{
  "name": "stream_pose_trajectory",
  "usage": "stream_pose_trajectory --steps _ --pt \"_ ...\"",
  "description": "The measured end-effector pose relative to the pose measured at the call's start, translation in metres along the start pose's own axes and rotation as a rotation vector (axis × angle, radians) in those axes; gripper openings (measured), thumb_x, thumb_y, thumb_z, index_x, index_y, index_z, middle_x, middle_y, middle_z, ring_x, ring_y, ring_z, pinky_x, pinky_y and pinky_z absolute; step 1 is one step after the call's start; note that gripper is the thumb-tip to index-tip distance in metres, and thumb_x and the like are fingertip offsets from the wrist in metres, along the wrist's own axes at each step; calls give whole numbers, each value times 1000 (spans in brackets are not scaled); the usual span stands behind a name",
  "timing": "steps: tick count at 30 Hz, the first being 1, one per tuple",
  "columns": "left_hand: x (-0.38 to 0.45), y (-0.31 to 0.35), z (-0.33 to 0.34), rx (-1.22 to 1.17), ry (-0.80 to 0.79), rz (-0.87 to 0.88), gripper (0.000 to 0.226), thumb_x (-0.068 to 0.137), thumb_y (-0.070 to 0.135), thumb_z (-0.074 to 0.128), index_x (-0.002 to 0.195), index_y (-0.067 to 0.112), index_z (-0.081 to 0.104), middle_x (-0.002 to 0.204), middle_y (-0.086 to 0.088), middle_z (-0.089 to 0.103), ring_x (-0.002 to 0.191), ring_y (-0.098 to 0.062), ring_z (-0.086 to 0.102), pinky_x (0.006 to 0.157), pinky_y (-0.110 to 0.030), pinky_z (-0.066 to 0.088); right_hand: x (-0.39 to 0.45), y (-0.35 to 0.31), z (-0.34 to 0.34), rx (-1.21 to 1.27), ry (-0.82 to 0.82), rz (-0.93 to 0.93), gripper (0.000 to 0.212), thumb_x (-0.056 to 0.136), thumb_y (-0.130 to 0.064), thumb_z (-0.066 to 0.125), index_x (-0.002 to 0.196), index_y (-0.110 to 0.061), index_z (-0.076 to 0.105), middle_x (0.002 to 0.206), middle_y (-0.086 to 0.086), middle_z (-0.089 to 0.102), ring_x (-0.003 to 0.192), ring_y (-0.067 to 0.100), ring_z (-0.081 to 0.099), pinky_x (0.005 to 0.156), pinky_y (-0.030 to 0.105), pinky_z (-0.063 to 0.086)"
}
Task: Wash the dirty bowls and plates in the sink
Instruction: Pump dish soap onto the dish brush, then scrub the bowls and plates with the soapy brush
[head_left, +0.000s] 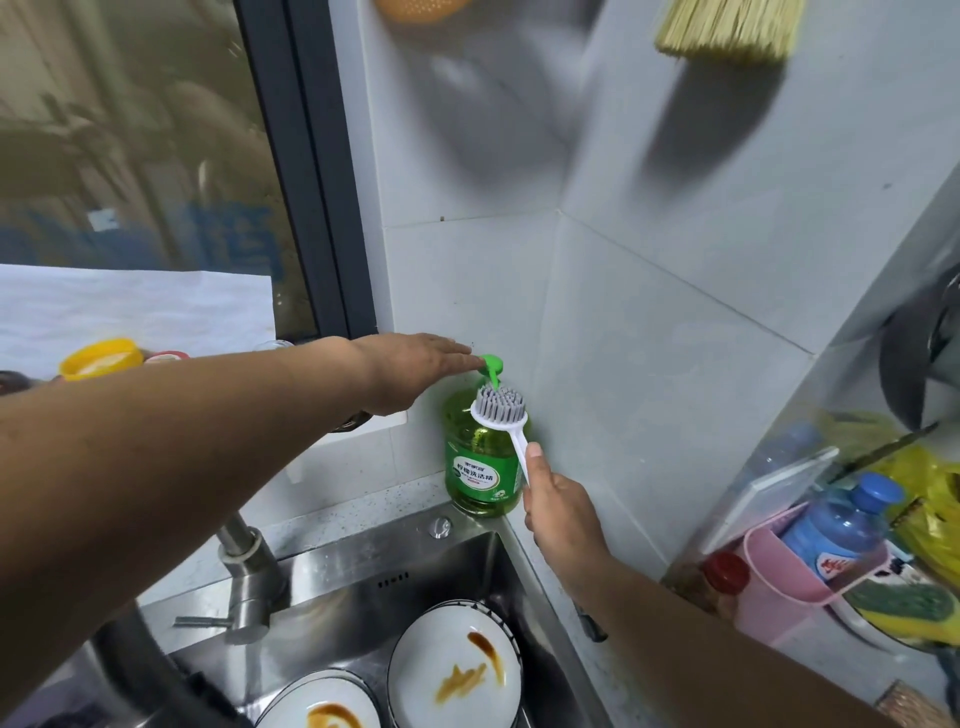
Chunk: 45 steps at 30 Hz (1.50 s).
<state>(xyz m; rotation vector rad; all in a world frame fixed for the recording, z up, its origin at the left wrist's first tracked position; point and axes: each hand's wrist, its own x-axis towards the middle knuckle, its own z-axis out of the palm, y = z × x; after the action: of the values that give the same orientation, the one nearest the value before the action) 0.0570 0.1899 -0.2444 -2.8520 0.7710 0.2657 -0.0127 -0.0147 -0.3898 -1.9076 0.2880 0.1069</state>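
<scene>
A green dish soap bottle stands in the tiled corner behind the steel sink. My left hand lies flat, fingers extended, on its green pump head. My right hand grips the white handle of a dish brush, whose grey bristles sit right under the pump spout. In the sink lie a white plate and a second white dish, both smeared with brown sauce.
A steel faucet rises at the sink's left rear. On the right counter stand a pink container with a blue bottle, a red-capped bottle and yellow bags. A yellow-lidded jar sits by the window; a straw brush hangs above.
</scene>
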Motion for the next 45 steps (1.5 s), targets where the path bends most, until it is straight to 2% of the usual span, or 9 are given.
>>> stream_pose_trajectory --steps 9,13,17,25,27,31,35,39,45 --pt "-25 11 4 -76 -41 -123 87 92 -14 37 161 31 11 165 0 26 147 -23 34 111 -32 37 -28 9 -7 -77 -21 -52 63 89 -79 29 50 -33 45 54 -11 46 61 15 46 63 30 37" --pt "-50 9 12 -150 -137 -176 66 100 2 46 158 29 29 159 0 40 142 -20 43 117 -35 37 -40 15 -4 -147 -17 -66 64 85 -83 27 51 -31 44 58 -9 48 66 19 49 67 32 39" --pt "-96 18 21 -207 -218 -147 52 102 18 57 150 32 44 152 4 48 138 -17 47 114 -31 38 -55 13 -3 -217 -48 -105 63 91 -78 27 56 -27 43 56 -7 49 62 19 51 61 31 37" --pt "-164 36 23 65 -291 -158 54 102 12 50 152 31 40 144 4 54 129 -23 54 104 -36 47 -84 -5 13 -265 -134 -155 65 91 -78 28 57 -26 48 63 -5 55 65 21 53 64 33 38" --pt "-174 48 13 165 -236 -119 50 103 19 50 150 33 42 144 4 53 128 -24 55 103 -37 48 -86 -10 11 -256 -138 -181 65 93 -76 28 59 -25 50 66 -4 58 69 22 55 65 34 38" --pt "-201 69 2 445 -160 88 52 106 51 33 153 30 39 158 0 40 150 -23 29 121 -44 27 -100 -8 18 -261 -188 -199 64 93 -75 29 61 -26 53 70 -2 59 71 22 55 65 33 38" --pt "-225 69 -1 693 -281 117 66 101 65 9 160 34 15 169 0 10 156 -23 -7 125 -53 -3 -105 -14 17 -230 -195 -218 66 93 -75 32 62 -19 51 61 -2 56 63 21 53 63 33 38" --pt "-244 58 6 746 -333 25 73 95 72 -1 159 38 -2 169 -3 -10 153 -24 -21 122 -58 -10 -110 -23 16 -222 -240 -272 66 92 -77 32 60 -20 48 55 -5 51 60 20 51 65 34 39" --pt "-269 41 23 848 -325 -8 82 90 79 -1 158 35 -12 165 -9 -21 150 -27 -27 121 -57 -15 -120 -40 22 -259 -321 -351 62 96 -69 34 63 -18 48 52 -10 49 55 11 48 63 30 36"
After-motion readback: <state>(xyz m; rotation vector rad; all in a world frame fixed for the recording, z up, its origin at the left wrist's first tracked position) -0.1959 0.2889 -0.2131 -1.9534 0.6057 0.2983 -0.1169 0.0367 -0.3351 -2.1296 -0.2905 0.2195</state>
